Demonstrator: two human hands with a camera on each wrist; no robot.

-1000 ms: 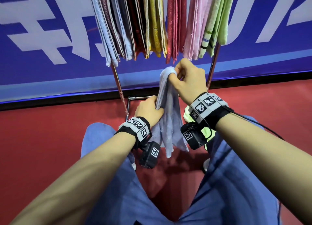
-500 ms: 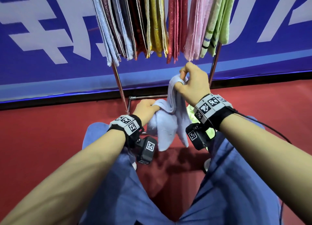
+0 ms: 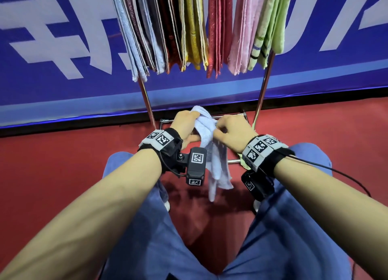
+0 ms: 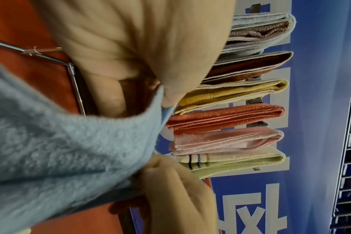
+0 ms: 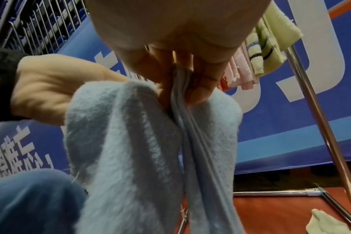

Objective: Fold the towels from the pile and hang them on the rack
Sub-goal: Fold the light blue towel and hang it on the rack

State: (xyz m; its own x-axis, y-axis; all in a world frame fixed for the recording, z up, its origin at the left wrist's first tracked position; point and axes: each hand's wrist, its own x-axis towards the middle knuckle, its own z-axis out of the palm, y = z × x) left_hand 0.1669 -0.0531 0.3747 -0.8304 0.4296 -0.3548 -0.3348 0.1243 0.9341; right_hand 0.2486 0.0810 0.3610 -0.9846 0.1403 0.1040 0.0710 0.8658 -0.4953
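Gripping a bunched light-blue towel (image 3: 206,132) low in front of the rack (image 3: 261,95), the left hand (image 3: 184,124) closes over its top while the right hand (image 3: 233,130) pinches its edge; both forearms reach forward, the towel's tail hanging between the knees. From the left wrist, fingertips (image 4: 170,98) nip the hem. From the right wrist, fingers (image 5: 198,88) clamp the gathered edge.

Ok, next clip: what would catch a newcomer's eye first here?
Probably the row of folded towels in many colours hanging from the rack across the top. Below it, at the centre, the left hand and right hand both grip a crumpled light blue towel that dangles over the red floor.
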